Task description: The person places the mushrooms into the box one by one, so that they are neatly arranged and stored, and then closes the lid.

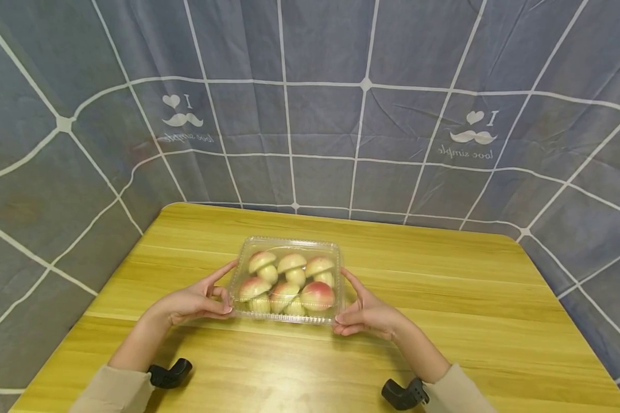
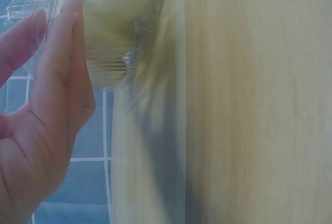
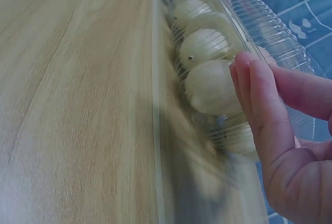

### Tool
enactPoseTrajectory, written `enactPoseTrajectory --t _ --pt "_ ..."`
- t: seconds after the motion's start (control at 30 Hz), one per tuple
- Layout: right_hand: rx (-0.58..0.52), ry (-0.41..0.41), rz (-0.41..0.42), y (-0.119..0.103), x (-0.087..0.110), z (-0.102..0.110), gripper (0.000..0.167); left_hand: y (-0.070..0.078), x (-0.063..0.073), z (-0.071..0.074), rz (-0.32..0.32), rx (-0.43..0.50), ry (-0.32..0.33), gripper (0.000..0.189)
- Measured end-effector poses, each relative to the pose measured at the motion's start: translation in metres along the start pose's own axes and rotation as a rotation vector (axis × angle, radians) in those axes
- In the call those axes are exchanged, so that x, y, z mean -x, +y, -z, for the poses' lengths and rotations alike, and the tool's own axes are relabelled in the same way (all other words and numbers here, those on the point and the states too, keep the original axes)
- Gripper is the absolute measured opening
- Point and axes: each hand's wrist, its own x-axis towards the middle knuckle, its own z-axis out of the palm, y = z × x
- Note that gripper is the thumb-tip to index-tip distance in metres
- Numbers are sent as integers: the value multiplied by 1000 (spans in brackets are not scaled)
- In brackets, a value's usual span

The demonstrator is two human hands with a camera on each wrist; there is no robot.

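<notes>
A clear plastic clamshell box (image 1: 293, 244), lid down, stands between the two hands near the middle of the table. Several round, pale yellow fruits (image 1: 317, 295) with red blush show through it. The left hand (image 1: 197, 301) holds the box's left side, fingers and thumb at its edge. On the opposite side, the right hand (image 1: 369, 314) grips the edge, one finger reaching up along the wall. In the right wrist view, ridged plastic (image 3: 280, 32) partly covers the fruits. Whether the box's underside touches the table cannot be told.
A yellow wood-grain table (image 1: 444, 310) lies under the hands. Behind it and at both sides hangs a grey-blue curtain (image 1: 320, 120) with white grid lines. Each wrist wears a black device, one (image 1: 170, 374) on the left and one (image 1: 404, 394) on the right.
</notes>
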Motion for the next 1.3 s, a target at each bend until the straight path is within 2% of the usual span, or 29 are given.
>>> enactPoseTrajectory --t 0.6,0.93,1.3 --pt "-30 10 3 0 0 -3 104 -3 -2 1 -44 38 -15 102" --pt "-22 38 -7 2 -2 -5 105 -2 -1 -2 -36 47 -2 103" --pt "-26 39 12 4 -2 -4 105 -3 -2 -2 -11 39 46 104"
